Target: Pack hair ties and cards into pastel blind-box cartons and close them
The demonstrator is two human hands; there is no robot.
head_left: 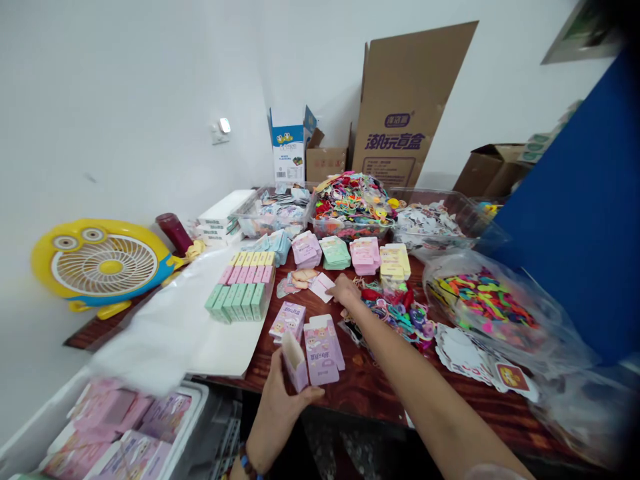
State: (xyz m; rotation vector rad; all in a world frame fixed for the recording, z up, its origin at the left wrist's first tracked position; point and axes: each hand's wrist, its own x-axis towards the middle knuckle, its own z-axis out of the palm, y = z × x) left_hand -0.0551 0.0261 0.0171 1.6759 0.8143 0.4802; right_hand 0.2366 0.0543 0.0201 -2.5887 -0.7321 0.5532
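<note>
My left hand (280,403) is wrapped round a small purple carton (295,363), which stands tilted with its top open. Beside it on the table lie a flattened purple carton (323,350) and a closed purple box (288,321). Further forward, my right hand (345,292) pinches the edge of a white card (323,287). That card lies by a small spread of picture cards (300,279). Just right of my right hand is a heap of coloured hair ties (405,320), partly behind my forearm.
Flat carton stacks (335,253) line the back, before clear bins (350,230). Rows of filled boxes (235,300) stand on a white board (220,357) at left, near a yellow fan (105,267). Stickers (470,357) and a plastic bag (490,307) lie right; a foam crate (193,413) sits lower left.
</note>
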